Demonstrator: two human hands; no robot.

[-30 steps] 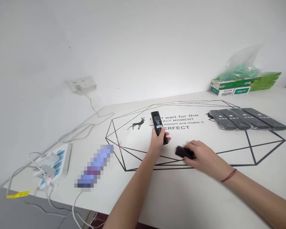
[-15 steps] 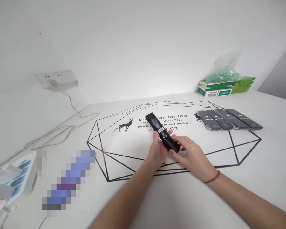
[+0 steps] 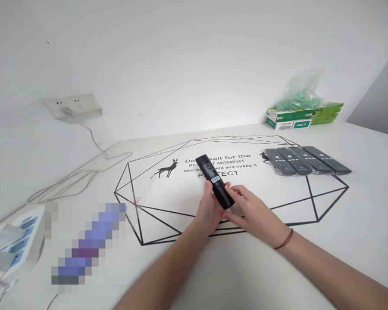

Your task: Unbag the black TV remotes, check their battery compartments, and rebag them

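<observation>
A black remote control (image 3: pixel 214 180) is held slantwise above the printed table, back side up, with a white label and small print showing. Its lower back part is covered by a smooth black surface. My left hand (image 3: pixel 209 209) wraps around it from the left and below, thumb along the edge. At the lower end, the fingers of my right hand (image 3: pixel 250 206) press against the remote's right side, thumb beneath. Four-sided plastic wraps enclose several other remote controls (image 3: pixel 305 161) lying in a row to the right.
Green and white boxes (image 3: pixel 287 118) stand at the back right under a clear plastic bag (image 3: pixel 300 92). On the left are a power strip (image 3: pixel 21 247), loose white cables (image 3: pixel 74 176) and a blurred-out bluish item (image 3: pixel 93 241). A wall socket (image 3: pixel 77 105) holds a plug.
The green and metallic parts seen in the remote's lower back are now covered by black. The remote has turned slightly more upright, and my right hand has moved a little left along it.
</observation>
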